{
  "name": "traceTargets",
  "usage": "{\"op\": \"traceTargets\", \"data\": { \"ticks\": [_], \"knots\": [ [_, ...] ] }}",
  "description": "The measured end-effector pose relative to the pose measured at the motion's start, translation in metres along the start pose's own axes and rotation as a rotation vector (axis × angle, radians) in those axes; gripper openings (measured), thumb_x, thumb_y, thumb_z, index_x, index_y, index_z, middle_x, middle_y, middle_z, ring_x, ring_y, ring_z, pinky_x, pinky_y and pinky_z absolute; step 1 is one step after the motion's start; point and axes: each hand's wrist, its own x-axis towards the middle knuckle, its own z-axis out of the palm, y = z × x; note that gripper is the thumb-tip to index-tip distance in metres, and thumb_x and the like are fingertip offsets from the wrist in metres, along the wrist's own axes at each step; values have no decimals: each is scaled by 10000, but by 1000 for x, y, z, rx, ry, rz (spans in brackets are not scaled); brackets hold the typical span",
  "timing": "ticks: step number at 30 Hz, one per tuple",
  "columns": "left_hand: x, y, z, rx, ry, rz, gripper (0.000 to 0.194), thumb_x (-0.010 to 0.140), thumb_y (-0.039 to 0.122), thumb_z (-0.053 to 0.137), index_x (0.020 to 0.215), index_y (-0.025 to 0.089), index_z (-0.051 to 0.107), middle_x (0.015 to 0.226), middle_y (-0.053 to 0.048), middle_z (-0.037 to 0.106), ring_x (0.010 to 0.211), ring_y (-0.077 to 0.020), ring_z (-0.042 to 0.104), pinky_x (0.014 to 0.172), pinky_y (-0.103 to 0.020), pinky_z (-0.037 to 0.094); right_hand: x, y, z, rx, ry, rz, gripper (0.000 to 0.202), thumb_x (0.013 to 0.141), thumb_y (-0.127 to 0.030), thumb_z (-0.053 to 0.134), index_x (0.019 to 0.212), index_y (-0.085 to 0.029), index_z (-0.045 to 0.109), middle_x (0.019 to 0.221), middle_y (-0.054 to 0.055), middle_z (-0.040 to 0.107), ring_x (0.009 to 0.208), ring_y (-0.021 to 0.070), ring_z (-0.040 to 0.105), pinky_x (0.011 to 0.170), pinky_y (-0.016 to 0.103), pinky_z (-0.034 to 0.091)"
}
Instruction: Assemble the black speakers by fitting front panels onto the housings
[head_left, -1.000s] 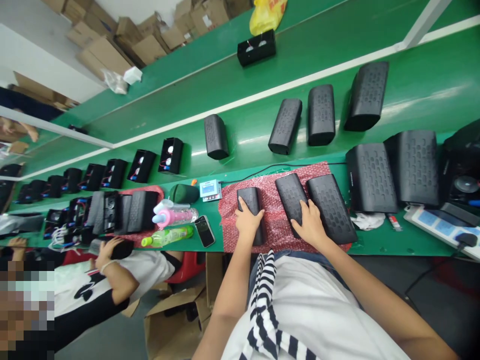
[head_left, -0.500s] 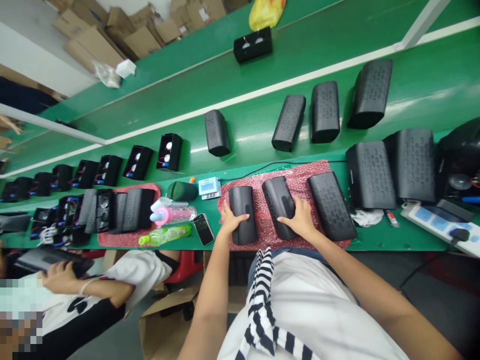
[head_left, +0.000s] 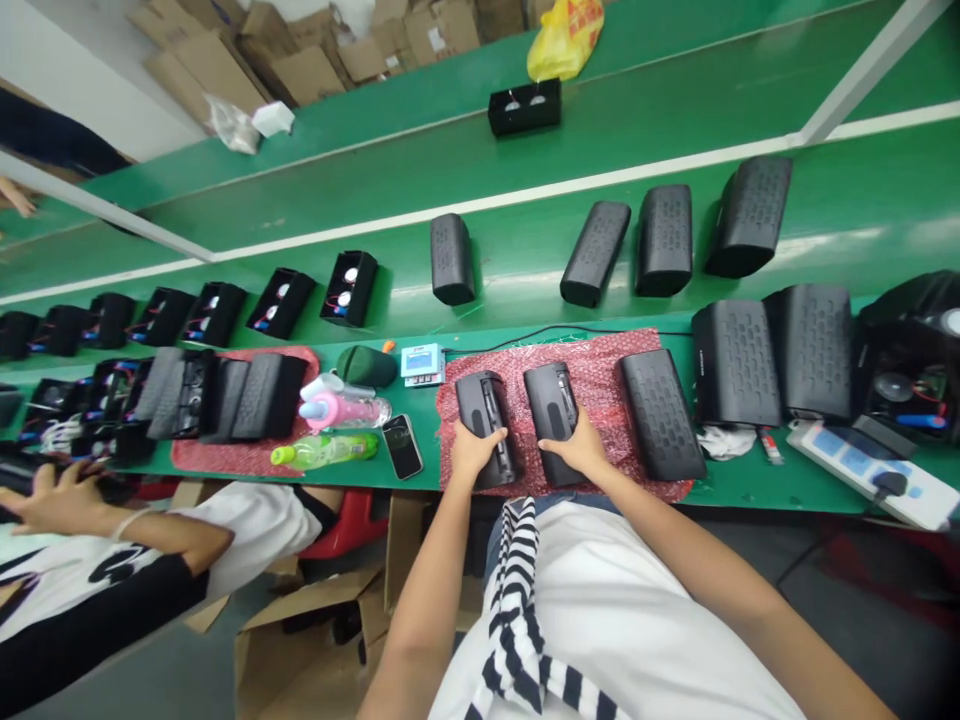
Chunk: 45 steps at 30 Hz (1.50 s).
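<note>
On red bubble wrap [head_left: 525,354], my left hand [head_left: 472,450] is closed round the lower part of a black speaker housing [head_left: 475,396], thumb across its face. A recessed strip runs down this housing's right side. My right hand [head_left: 583,450] grips a second black speaker housing [head_left: 546,392] beside it, with its thumb over the front and the fingers mostly hidden at the right side. This one also shows a recess near its upper right edge. To the right, a third speaker [head_left: 660,415] with a patterned grille lies on the wrap, untouched.
A blue-and-white meter [head_left: 421,365], phone [head_left: 403,446], green bottle [head_left: 324,450] and pink bottle [head_left: 345,410] are left of the wrap. More speakers [head_left: 739,360] and a white power strip [head_left: 870,470] stand right. Several open housings [head_left: 350,288] line the conveyor. A co-worker's hand [head_left: 60,500] is far left.
Both held speakers have been turned about their length, bringing their recessed strips into view. The camera view has shifted slightly. The co-worker's hand has moved left.
</note>
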Motion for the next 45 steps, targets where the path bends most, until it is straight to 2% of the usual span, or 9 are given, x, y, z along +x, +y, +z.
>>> {"op": "traceTargets", "data": {
  "ticks": [5, 8, 11, 14, 17, 20, 28, 37, 45],
  "knots": [
    [-52, 10, 34, -38, -65, 51, 969, 552, 558, 766, 1317, 172, 314, 1206, -198, 586, 1085, -334, 593, 873, -421, 460, -23, 23, -9, 54, 11, 36, 1006, 504, -483, 807, 1332, -154, 339, 1201, 184, 580, 1069, 318, 592, 885, 458, 472],
    [-66, 11, 46, -102, -101, 90, 994, 550, 524, 784, 1334, 155, 296, 1235, -211, 561, 1113, -332, 574, 907, -438, 448, -26, 32, -16, 155, -25, 9, 984, 527, -441, 797, 1329, -133, 317, 1237, 195, 556, 1105, 292, 574, 947, 438, 449],
    [-60, 0, 50, -364, -194, 154, 925, 596, 414, 785, 1341, 155, 301, 1319, -195, 507, 1191, -285, 526, 991, -412, 411, -23, 39, -22, 324, -103, -48, 809, 619, -372, 723, 1304, -161, 348, 1298, 170, 525, 1167, 242, 538, 1008, 413, 411],
    [-48, -15, 50, -675, -336, 152, 766, 645, 243, 737, 1307, 161, 360, 1344, -158, 508, 1208, -232, 523, 1019, -375, 411, -17, 44, -29, 489, -209, 25, 678, 640, -325, 678, 1257, -188, 433, 1253, 124, 577, 1100, 225, 581, 977, 425, 437],
    [-42, -23, 48, -765, -393, 129, 693, 628, 160, 717, 1254, 162, 422, 1284, -134, 572, 1156, -219, 569, 986, -373, 454, -13, 47, -36, 590, -282, 87, 618, 592, -308, 707, 1172, -182, 534, 1135, 90, 653, 993, 229, 625, 918, 433, 476],
    [-43, -23, 47, -809, -400, 107, 718, 594, 134, 733, 1245, 163, 430, 1251, -134, 596, 1126, -223, 590, 970, -385, 470, -12, 45, -41, 631, -296, 106, 550, 566, -298, 722, 1089, -180, 598, 1064, 69, 686, 949, 230, 639, 885, 425, 497],
    [-43, -24, 54, -835, -349, 47, 784, 531, 152, 772, 1234, 169, 425, 1215, -140, 599, 1112, -241, 591, 983, -423, 453, -15, 40, -30, 729, -143, 190, 535, 533, -275, 714, 1053, -179, 629, 1026, 38, 698, 933, 228, 647, 878, 382, 505],
    [-43, -25, 55, -771, -328, 45, 820, 522, 228, 772, 1260, 177, 420, 1192, -116, 603, 1048, -230, 612, 937, -410, 479, -21, 44, -16, 749, 37, 192, 676, 545, -264, 691, 1204, -194, 557, 1128, 61, 654, 1018, 250, 609, 929, 416, 475],
    [-41, -24, 52, -730, -351, 44, 806, 519, 219, 774, 1237, 183, 411, 1153, -106, 609, 1009, -222, 623, 883, -386, 509, -20, 47, -11, 713, 75, 183, 644, 528, -310, 685, 1144, -175, 554, 1153, 86, 631, 1032, 259, 597, 932, 426, 466]
  ]
}}
